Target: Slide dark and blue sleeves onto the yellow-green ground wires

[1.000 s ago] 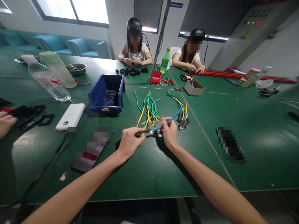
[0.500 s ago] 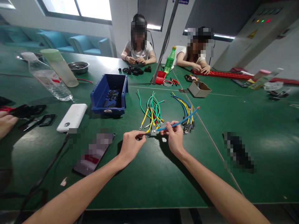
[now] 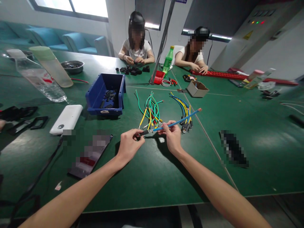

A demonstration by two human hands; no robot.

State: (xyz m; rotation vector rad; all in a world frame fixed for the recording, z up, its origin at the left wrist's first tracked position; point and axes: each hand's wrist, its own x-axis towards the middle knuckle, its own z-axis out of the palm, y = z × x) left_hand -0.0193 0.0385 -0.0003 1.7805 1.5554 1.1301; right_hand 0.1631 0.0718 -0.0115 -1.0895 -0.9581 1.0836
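My left hand [image 3: 129, 145] pinches a short black sleeve [image 3: 144, 132] between thumb and fingers. In my right hand [image 3: 173, 136] is a blue wire [image 3: 185, 118], slanting up to the right with bare copper at its far end. The wire's near end carries a metal ring terminal [image 3: 150, 130], right at the sleeve's open end; whether it has entered is too small to tell. Just beyond my hands lies a loose pile of green and yellow wires [image 3: 155, 109]. To its right, a bundle of blue and yellow wires [image 3: 185, 109] has black sleeves at the near ends.
A blue bin [image 3: 105, 111] holding black sleeves stands at left, near a white power bank [image 3: 66, 119] and bottles. A dark packet [image 3: 91, 156] and a blurred-out black object [image 3: 234, 148] flank my arms. Two people work across the table by a small cardboard box [image 3: 197, 90].
The black sleeve in my left hand now lines up with the ring terminal, and the gap between them has closed. My view has swung slightly right.
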